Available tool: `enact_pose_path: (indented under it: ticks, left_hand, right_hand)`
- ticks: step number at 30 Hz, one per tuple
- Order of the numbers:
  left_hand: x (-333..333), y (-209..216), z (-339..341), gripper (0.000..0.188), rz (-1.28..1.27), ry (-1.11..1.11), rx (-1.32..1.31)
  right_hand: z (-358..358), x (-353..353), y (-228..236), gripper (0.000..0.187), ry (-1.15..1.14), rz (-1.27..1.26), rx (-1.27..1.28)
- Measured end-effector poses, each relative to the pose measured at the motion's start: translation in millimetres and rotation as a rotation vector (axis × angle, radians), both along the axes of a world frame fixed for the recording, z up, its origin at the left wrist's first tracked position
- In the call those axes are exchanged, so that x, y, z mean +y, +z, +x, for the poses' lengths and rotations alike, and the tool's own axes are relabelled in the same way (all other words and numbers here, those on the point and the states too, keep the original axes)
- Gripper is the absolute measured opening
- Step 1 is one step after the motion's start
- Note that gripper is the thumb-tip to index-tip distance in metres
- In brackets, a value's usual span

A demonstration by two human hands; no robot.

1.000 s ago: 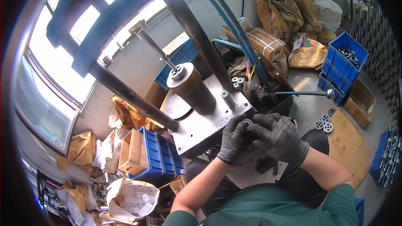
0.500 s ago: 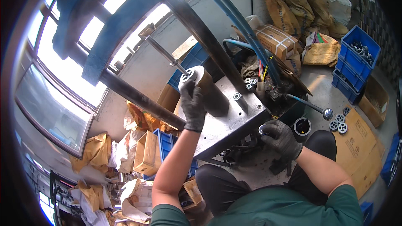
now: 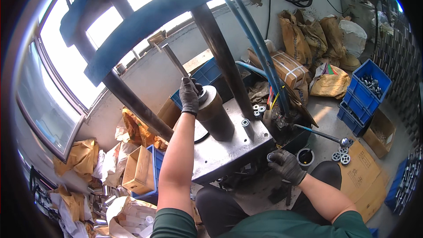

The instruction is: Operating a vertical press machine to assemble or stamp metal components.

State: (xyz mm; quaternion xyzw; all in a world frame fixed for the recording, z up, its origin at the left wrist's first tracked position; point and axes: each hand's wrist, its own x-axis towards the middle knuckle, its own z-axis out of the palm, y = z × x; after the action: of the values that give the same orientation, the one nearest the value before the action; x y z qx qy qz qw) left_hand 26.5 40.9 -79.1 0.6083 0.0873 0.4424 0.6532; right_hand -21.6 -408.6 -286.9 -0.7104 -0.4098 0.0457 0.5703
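Note:
My left hand point(image 3: 189, 98), in a dark glove, is closed around the lower part of an upright metal shaft point(image 3: 173, 58). That hand is just over the thick metal cylinder point(image 3: 215, 121), which stands on the steel press table point(image 3: 207, 161). A round metal part point(image 3: 203, 94) shows beside my fingers at the cylinder's top; my hand hides most of it. In front of the table's right corner, my gloved right hand point(image 3: 287, 166) pinches a small round metal piece point(image 3: 270, 157). To the right of the cylinder stands a short tube with a bearing-like ring on top point(image 3: 247, 128).
A blue press frame point(image 3: 145, 26) with thick columns point(image 3: 218, 44) surrounds the work. Small bearings point(image 3: 257, 110) lie at the table's back corner. At right are a ball-ended lever point(image 3: 344, 142), spoked wheels point(image 3: 341, 155) on cardboard, and stacked blue crates point(image 3: 365, 90). Boxes and sacks are at left.
My left hand has gone from the spoked wheel on the cylinder's top to a grip around the shaft. My right hand still holds the small round piece. The whole view has shifted.

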Motion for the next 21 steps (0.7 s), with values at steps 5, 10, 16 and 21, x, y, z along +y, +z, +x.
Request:
enact_pose_path:
  ticks: [5, 10, 16, 21]
  left_hand:
    - [-1, -3, -2, 0.062, -0.047, -0.054, -0.044]
    - [-4, -2, -5, 0.060, 0.000, -0.115, -0.083]
    - [-9, 0, -7, 0.053, 0.072, -0.027, -0.068]
    - [-3, 2, -5, 0.052, 0.095, 0.005, 0.041]
  right_hand:
    - [-4, 11, -13, 0.032, 0.042, -0.015, -0.027]
    - [-5, 22, -22, 0.029, 0.106, -0.122, -0.111]
    - [-7, 29, -41, 0.030, 0.025, -0.187, -0.260]
    - [1, 32, -60, 0.029, 0.022, -0.249, -0.316]
